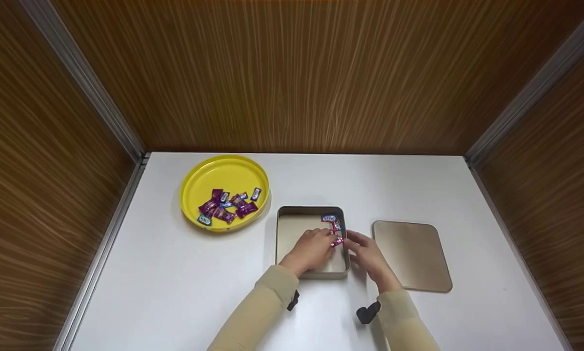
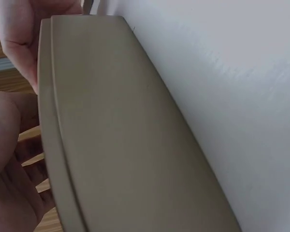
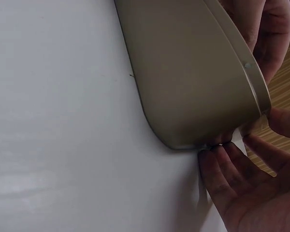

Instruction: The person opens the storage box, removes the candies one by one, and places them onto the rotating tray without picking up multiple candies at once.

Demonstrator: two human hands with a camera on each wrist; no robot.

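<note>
A beige tin box [image 1: 287, 234] stands open on the white table. Three wrapped candies [image 1: 332, 222] lie in its far right corner. My left hand [image 1: 327, 243] reaches inside the tin and pinches a pink wrapped candy [image 1: 337, 241] at the right wall. My right hand [image 1: 352, 239] comes over that wall from outside, its fingertips against the same candy. The left wrist view shows my left palm [image 2: 9, 183] behind the tin's rim [image 2: 48, 145]. In the right wrist view my right hand [image 3: 246, 183] lies loosely curled at the tin's corner [image 3: 183, 96]. No candy shows in either wrist view.
A round yellow tray [image 1: 223, 168] with several purple and blue wrapped candies [image 1: 226, 207] sits at the back left. The tin's flat lid [image 1: 412, 256] lies to the right of the tin. Wood-grain walls close the table on three sides.
</note>
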